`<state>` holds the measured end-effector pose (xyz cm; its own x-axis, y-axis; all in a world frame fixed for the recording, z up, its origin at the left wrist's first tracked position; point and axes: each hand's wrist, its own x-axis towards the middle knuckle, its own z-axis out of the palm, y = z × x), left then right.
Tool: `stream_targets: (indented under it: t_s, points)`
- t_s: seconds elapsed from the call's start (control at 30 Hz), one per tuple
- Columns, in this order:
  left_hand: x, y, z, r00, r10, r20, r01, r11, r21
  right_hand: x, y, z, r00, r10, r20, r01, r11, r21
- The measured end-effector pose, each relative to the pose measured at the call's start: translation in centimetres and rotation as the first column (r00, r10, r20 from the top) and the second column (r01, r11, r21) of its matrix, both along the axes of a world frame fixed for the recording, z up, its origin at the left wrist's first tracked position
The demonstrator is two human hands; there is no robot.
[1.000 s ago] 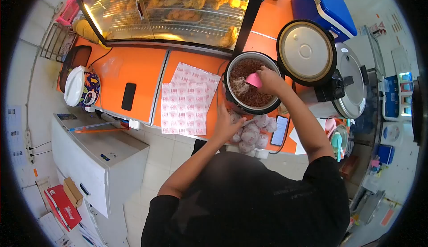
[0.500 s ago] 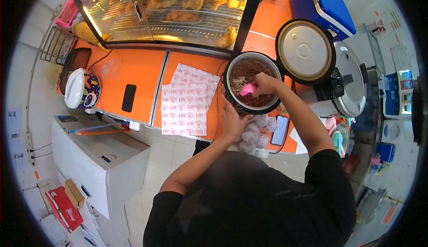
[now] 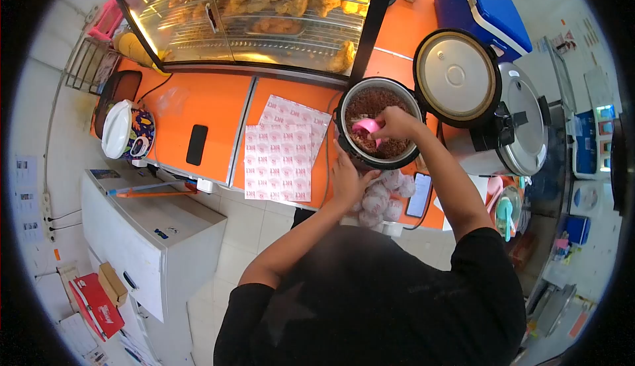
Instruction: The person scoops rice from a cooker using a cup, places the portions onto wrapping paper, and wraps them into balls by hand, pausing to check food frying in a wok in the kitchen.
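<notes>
Shows at far left a round tub point(image 3: 142, 142) with a smooth white lid and a dark, brightly patterned side, set on the orange bench point(image 3: 198, 115). Shows next a slim black phone point(image 3: 196, 144), lying flat, then two overlapping paper sheets point(image 3: 278, 162), white with repeated pink print. Rests the left hand point(image 3: 347, 179) against the near-left outside of a round rice cooker point(image 3: 340, 111), with fingers extended, thumb spread apart and nothing gripped. Holds inside that black-rimmed, dull metal pot a bed of reddish-brown rice point(image 3: 370, 99), loose and grainy, with a paler patch towards the middle. Piles below the pot, beside the left hand, rounded bundles point(image 3: 376, 202) in crinkled whitish wrapping. Grips a glossy pink scoop point(image 3: 366, 126) with the right hand point(image 3: 397, 124), fingers closed on the handle end, bowl tilted down in the rice. Shows farther right a lit smartphone point(image 3: 419, 195), a black-edged round metal lid point(image 3: 456, 78) and a larger silvery cooker point(image 3: 526, 134).
</notes>
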<state>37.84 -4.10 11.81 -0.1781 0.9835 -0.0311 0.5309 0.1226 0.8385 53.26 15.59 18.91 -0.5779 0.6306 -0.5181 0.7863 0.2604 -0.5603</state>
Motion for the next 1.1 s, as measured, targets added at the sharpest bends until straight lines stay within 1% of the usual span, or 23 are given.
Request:
stream_targets:
  t_s: [0.03,0.07,0.1,0.13,0.17,0.23,0.27,0.37,0.4,0.47,0.5,0.53,0.57,0.63,0.67,0.77,0.8,0.87,0.93,1.03,1.07,1.1]
  points:
    - [-0.3,0.2,-0.2,0.999,-0.021,0.038,0.021,1.000,0.007,0.1,-0.3,-0.1,1.000,0.009,0.020,-0.013,0.980,0.199]
    - [-0.5,0.4,-0.4,0.996,-0.042,0.075,0.040,0.999,0.018,0.1,-0.6,-0.4,0.999,0.016,0.042,-0.031,0.920,0.392]
    - [-0.8,0.6,-0.5,0.991,-0.055,0.119,0.054,0.998,0.011,0.0,-0.9,-0.5,0.998,0.020,0.065,-0.054,0.820,0.570]
    - [-1.1,0.5,-0.7,0.984,-0.066,0.163,0.067,0.998,0.003,0.0,-1.6,-0.6,0.998,0.055,-0.041,-0.023,0.828,0.560]
    - [-1.4,0.4,-0.8,0.975,-0.077,0.208,0.080,0.997,-0.004,0.3,-2.2,-0.5,0.999,0.017,-0.045,0.011,0.834,0.551]
    - [-1.8,0.4,-0.8,0.989,-0.098,0.113,0.093,0.994,0.050,0.5,-2.8,1.6,0.997,-0.053,-0.050,0.071,0.842,0.535]
    - [-1.9,0.3,-0.8,0.992,-0.105,0.066,0.100,0.992,0.073,0.8,-2.5,2.1,0.997,-0.074,-0.023,0.074,0.826,0.559]
    - [-1.9,0.2,0.4,0.990,-0.117,0.080,0.110,0.990,0.083,1.6,-1.0,0.0,0.992,-0.114,0.059,0.084,0.921,0.380]
    - [-1.8,0.1,0.4,0.988,-0.119,0.101,0.112,0.991,0.068,1.7,-1.0,-1.9,0.999,-0.050,-0.005,0.048,0.922,0.384]
    - [-1.8,0.4,0.5,0.983,-0.121,0.138,0.116,0.992,0.046,1.0,-1.9,-2.9,0.999,-0.024,-0.021,0.030,0.941,0.338]
    - [-1.9,0.7,0.6,0.972,-0.131,0.195,0.125,0.991,0.043,0.4,-2.4,-3.3,1.000,-0.004,-0.029,0.013,0.949,0.315]
    - [-2.0,0.7,0.7,0.958,-0.140,0.251,0.136,0.990,0.035,-0.2,-3.0,-4.1,0.997,0.032,-0.072,-0.006,0.942,0.336]
    - [-2.1,0.5,0.8,0.940,-0.150,0.305,0.150,0.988,0.025,-0.6,-3.3,-4.8,0.997,0.031,-0.068,-0.008,0.946,0.323]
    - [-2.1,0.8,0.4,0.963,-0.159,0.216,0.161,0.987,0.007,-1.3,-3.2,-5.0,0.998,0.032,-0.055,-0.013,0.952,0.306]
    - [-2.1,0.5,0.2,0.971,-0.168,0.170,0.172,0.985,-0.006,-1.4,-3.2,-5.0,0.999,0.006,-0.048,0.005,0.974,0.226]
    - [-2.5,0.7,-0.2,0.956,-0.218,0.199,0.233,0.971,-0.058,-0.4,-2.2,-6.0,0.973,-0.107,-0.204,0.093,0.992,-0.080]
    - [-2.5,0.8,0.1,0.962,-0.218,0.167,0.227,0.973,-0.038,-0.3,-2.0,-5.6,0.981,-0.062,-0.184,0.051,0.997,-0.062]
    - [-2.6,0.4,0.6,0.973,-0.207,0.107,0.208,0.978,-0.007,0.4,-1.4,-4.9,0.979,-0.031,-0.203,0.014,0.996,-0.083]
    - [-3.0,0.4,-0.2,0.963,-0.210,0.169,0.213,0.977,-0.004,1.1,-0.9,-2.8,0.981,-0.011,-0.193,-0.009,0.995,-0.103]
    - [-4.0,0.2,-1.3,0.927,-0.236,0.291,0.250,0.968,-0.011,1.6,-1.4,0.9,0.958,-0.087,-0.274,0.094,0.996,0.012]
    - [-4.3,0.1,-1.5,0.908,-0.249,0.337,0.269,0.963,-0.012,1.2,-1.5,2.4,0.995,-0.020,-0.096,0.042,0.971,0.236]
    - [-4.5,0.0,-2.4,0.920,-0.228,0.318,0.257,0.965,-0.054,1.1,-1.7,0.9,0.989,0.046,-0.142,0.016,0.914,0.405]
